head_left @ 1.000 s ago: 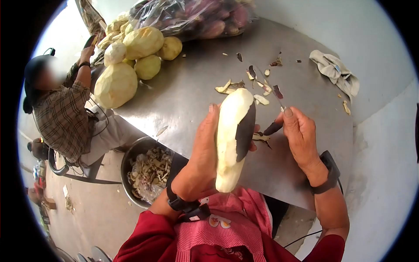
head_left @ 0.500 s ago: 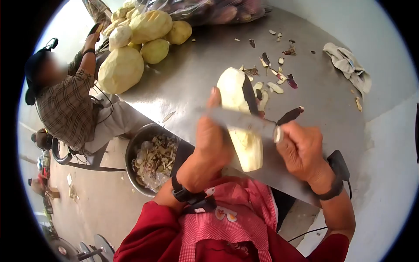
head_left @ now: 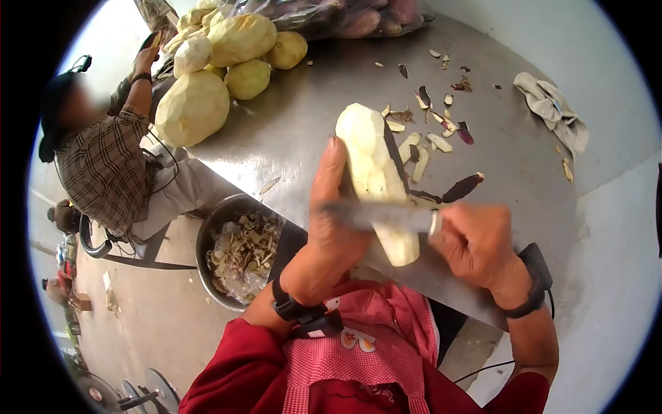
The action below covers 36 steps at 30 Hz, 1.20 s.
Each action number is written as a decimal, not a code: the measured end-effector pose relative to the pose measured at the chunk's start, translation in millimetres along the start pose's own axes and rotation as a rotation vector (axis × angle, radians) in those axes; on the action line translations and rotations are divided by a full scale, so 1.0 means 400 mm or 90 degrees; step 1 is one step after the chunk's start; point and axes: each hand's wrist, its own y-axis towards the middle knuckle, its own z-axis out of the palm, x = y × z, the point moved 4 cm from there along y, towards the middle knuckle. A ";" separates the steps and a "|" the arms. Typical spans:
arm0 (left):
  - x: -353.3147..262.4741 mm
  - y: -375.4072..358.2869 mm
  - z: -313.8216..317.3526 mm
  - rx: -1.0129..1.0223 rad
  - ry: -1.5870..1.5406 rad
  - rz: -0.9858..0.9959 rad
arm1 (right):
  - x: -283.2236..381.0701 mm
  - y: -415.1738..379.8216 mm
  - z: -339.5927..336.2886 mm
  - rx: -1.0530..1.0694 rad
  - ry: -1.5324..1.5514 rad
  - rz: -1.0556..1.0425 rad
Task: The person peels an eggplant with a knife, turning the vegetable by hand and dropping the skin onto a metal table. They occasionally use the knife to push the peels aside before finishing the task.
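Observation:
My left hand is wrapped round the left side of a long, pale, mostly peeled vegetable, its thumb pointing up along it. A strip of dark skin remains on the vegetable's right side. In my right hand is the handle of a knife, fingers closed round it. The knife blade lies across the lower part of the vegetable, pointing left, its tip blurred near my left hand. Peel pieces are scattered on the metal table beyond.
Peeled vegetables are piled at the back left, beside a plastic bag of unpeeled ones. A metal bowl of peelings stands below the table's left edge. A cloth lies at right. Another person sits at left.
The knife and my right hand have moved slightly down towards me along the vegetable. The vegetable's upper end has shifted a little left.

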 end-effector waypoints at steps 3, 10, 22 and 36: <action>-0.001 -0.001 0.007 0.001 -0.028 0.002 | -0.049 -0.002 -0.022 -0.105 0.010 0.200; -0.006 -0.007 0.018 0.030 -0.005 -0.016 | -0.011 0.002 -0.021 0.012 0.139 0.078; -0.005 -0.002 0.012 0.028 -0.033 -0.025 | 0.010 0.013 -0.018 0.056 0.016 0.014; -0.004 -0.003 0.009 -0.025 -0.119 -0.023 | -0.033 0.002 -0.040 -0.027 0.112 0.132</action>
